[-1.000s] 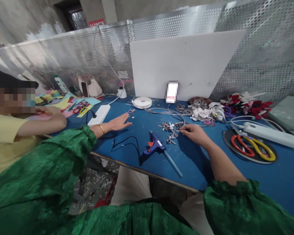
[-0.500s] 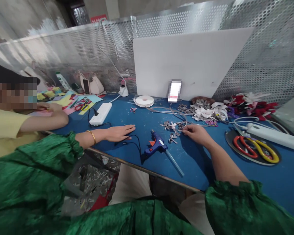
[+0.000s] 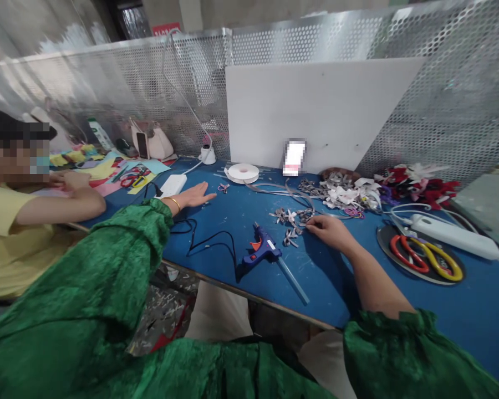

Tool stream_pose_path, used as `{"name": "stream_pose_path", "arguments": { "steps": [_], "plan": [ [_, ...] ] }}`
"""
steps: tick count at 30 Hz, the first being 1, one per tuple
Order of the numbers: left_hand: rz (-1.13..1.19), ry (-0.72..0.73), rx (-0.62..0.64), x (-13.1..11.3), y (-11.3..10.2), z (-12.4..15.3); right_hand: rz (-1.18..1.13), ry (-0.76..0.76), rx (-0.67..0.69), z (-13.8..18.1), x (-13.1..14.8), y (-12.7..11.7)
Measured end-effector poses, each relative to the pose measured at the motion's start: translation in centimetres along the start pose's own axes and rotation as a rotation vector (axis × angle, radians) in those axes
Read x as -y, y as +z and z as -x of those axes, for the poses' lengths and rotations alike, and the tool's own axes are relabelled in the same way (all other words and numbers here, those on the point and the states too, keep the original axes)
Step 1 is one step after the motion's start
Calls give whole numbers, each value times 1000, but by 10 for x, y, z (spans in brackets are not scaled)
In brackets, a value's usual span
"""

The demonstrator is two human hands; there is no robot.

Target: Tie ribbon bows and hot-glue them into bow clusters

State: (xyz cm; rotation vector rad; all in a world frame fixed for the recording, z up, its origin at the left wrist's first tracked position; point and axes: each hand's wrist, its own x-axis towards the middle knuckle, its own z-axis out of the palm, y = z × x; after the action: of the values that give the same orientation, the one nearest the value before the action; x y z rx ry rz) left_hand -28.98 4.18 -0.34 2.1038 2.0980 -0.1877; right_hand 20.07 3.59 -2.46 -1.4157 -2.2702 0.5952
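Observation:
My left hand [image 3: 194, 195] stretches out flat over the blue table [image 3: 241, 238], fingers spread, beside the white power strip [image 3: 170, 186] and a tiny pink bow [image 3: 223, 188]. My right hand [image 3: 330, 229] rests on the table with its fingers curled and pinched at a small cluster of grey ribbon bows [image 3: 293, 218]. A blue glue gun [image 3: 263, 249] lies between my hands, with its black cord [image 3: 210, 239] looping toward the left.
A white ribbon roll [image 3: 242, 173] and white board [image 3: 320, 111] stand at the back. Piles of white bows [image 3: 347, 191] and red flowers [image 3: 419, 182] lie right. Red and yellow scissors [image 3: 424, 256] sit on a dark tray. Another person [image 3: 20, 221] works at far left.
My left hand lifted off the cord and moved back up toward the power strip. The right hand stayed on the grey bows.

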Motion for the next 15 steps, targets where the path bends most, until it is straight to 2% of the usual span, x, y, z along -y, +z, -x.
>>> {"name": "stream_pose_path", "arguments": {
  "steps": [3, 6, 11, 15],
  "plan": [
    [27, -56, 1, 1, 3, -17, 17, -8, -1, 0, 1, -1],
    [39, -46, 33, -8, 4, -13, 22, -16, 5, 0, 0, -1],
    [65, 96, 166, -30, 4, 38, 69, -18, 9, 0, 0, 0],
    [128, 172, 263, -39, -2, 81, 92, -8, 14, 0, 0, 1]
  ]
}}
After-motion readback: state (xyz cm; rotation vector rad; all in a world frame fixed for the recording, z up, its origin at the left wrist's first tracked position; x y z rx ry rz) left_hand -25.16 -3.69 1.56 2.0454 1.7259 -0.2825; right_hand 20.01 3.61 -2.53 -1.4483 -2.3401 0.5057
